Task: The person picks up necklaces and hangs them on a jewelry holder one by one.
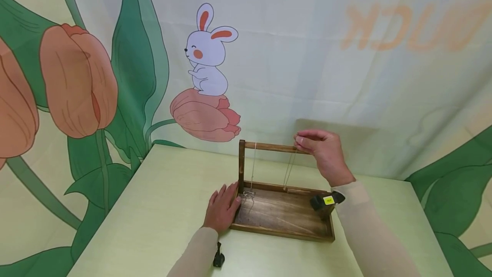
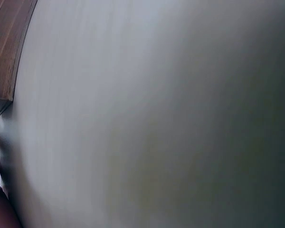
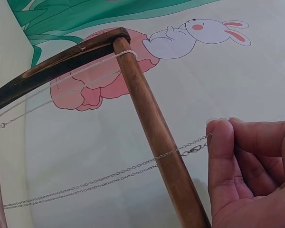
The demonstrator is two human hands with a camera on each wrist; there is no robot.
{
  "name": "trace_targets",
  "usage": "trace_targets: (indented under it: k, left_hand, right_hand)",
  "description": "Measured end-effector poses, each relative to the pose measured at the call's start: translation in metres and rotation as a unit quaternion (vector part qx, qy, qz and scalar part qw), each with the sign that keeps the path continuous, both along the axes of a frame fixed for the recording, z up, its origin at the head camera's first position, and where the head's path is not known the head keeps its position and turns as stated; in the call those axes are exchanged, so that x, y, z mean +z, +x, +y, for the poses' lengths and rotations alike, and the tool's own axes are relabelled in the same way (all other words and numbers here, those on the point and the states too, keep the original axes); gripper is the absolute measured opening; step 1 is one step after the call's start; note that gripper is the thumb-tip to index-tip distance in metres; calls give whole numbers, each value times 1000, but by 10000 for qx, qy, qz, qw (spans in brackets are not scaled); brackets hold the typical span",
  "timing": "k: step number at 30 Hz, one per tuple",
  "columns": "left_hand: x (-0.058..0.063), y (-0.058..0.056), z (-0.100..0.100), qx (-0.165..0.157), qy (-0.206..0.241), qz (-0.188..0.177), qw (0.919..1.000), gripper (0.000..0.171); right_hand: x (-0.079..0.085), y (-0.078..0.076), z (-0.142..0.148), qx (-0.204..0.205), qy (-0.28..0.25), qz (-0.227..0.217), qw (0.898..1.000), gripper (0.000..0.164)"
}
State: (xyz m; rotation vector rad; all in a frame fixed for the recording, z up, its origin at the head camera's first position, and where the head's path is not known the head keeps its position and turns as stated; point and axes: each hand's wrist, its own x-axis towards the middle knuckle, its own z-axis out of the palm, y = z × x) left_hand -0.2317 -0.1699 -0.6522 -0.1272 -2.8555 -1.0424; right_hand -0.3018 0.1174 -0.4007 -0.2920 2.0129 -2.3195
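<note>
A dark wooden jewelry stand has a shallow tray base and a raised crossbar. At the bar, my right hand pinches one end of a thin silver chain necklace between thumb and forefinger. Its two strands cross the bar in the right wrist view, with a small clasp near the fingertips. Another necklace hangs over the bar's left part, its lower end by the tray floor. Flat and with fingers extended, my left hand rests at the tray's left end.
The stand sits on a pale green tabletop. Close behind the table hangs a printed cloth with tulips and a rabbit. A black wrist strap on the right arm overlaps the tray's right end in the head view.
</note>
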Motion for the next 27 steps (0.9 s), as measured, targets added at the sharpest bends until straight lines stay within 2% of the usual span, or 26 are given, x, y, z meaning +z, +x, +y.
trace_targets:
  k: [19, 27]
  left_hand:
    - [-6, 0, -1, 33, 107, 75, 9999, 58]
    - [-3, 1, -1, 33, 150, 33, 9999, 57]
  right_hand:
    - [0, 0, -6, 38, -51, -44, 10000, 21]
    - [-1, -1, -9, 93, 19, -44, 9999, 17]
